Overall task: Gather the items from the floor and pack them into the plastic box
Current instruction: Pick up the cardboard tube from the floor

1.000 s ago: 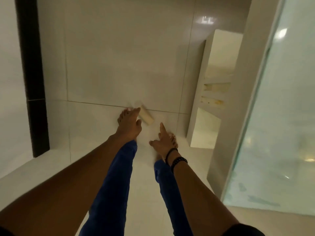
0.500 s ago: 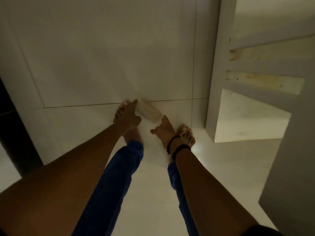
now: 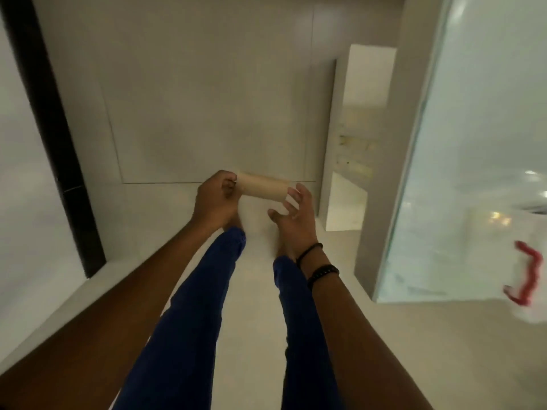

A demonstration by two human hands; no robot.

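Note:
A beige cardboard tube (image 3: 262, 187) is held level above the floor, in front of my legs. My left hand (image 3: 214, 198) is closed on its left end. My right hand (image 3: 296, 211) has its fingers spread, with the fingertips at the tube's right end; I cannot tell whether they touch it. At the far right edge stands a clear plastic box (image 3: 509, 255) with a red handle (image 3: 528, 275), blurred and partly cut off.
Pale tiled floor (image 3: 248, 291) runs under my blue-trousered legs. A white step or plinth (image 3: 347, 202) stands at the right by a grey wall edge and a frosted glass panel (image 3: 479, 143). A black vertical strip (image 3: 53, 137) lines the left.
The tube lay on the floor by my feet with my left hand on it; now it is lifted and held up, and my right hand has come to its right end.

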